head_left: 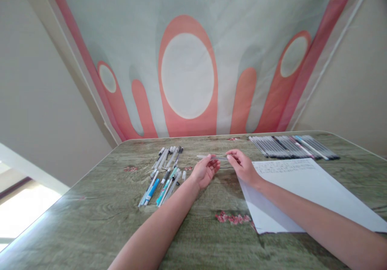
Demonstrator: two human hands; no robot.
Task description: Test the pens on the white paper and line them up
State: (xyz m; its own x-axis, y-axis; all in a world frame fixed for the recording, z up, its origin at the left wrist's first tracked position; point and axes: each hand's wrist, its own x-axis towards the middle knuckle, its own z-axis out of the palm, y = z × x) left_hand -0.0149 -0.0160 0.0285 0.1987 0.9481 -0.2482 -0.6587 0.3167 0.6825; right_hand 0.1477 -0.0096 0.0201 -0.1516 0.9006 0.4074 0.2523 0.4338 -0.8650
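A slim, pale pen (222, 158) lies crosswise between my hands, above the middle of the table. My left hand (203, 172) pinches it near its left end between thumb and finger, palm turned up and the other fingers loosely curled. At the other end, the fingers of my right hand (242, 168) close on the pen from above. Left of my left hand is a loose group of pens and markers (166, 185), some clear with caps, some blue or teal. A white sheet of paper (290, 197) with rows of small marks near its top lies under my right forearm.
A neat row of pens (290, 147) lies side by side at the table's back right, mostly clear with dark ends. The wood-patterned table (99, 205) has printed pink flowers. Behind it rises a wall covering (187, 76) with coral shapes. A small white cap (184, 175) lies beside the loose pens.
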